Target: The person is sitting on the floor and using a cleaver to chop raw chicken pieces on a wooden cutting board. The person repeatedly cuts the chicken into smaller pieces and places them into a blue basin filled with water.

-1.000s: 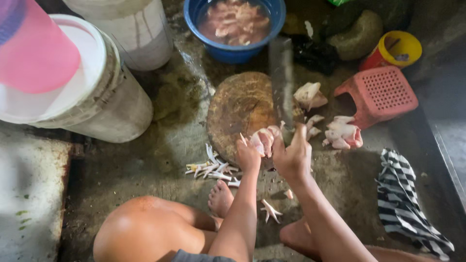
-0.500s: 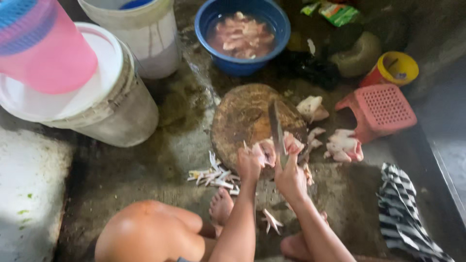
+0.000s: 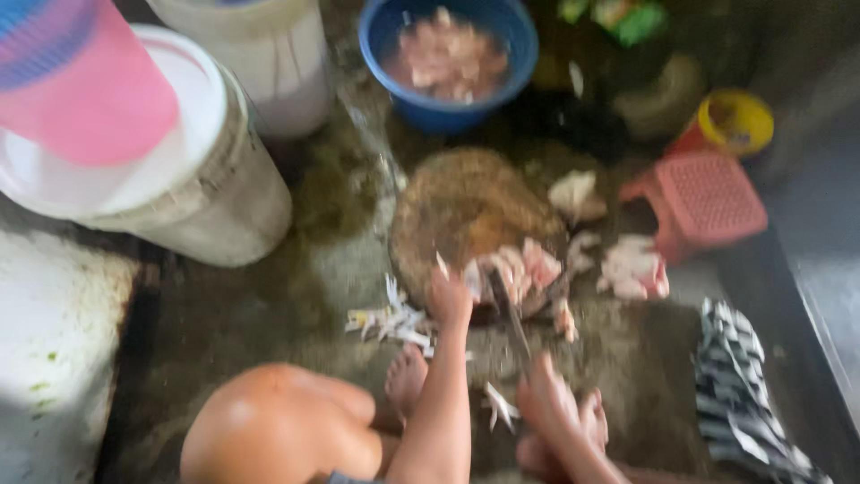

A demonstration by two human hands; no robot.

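Pink raw meat pieces [image 3: 511, 269] lie at the round wooden chopping block's [image 3: 457, 206] five-o'clock edge, the left hand [image 3: 448, 296] pressing down on them, fingers seemingly together. Since a moment ago the right hand [image 3: 548, 399] has drawn the knife [image 3: 509, 314] back, gripped shut. Wet concrete floor [image 3: 269, 314]; blue basin [image 3: 394, 72] at twelve.

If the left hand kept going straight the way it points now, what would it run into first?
The left hand points up-frame across the round wooden chopping block. It already touches the pale raw meat pieces; beyond that, probably the blue bowl, though blur leaves depth unclear.
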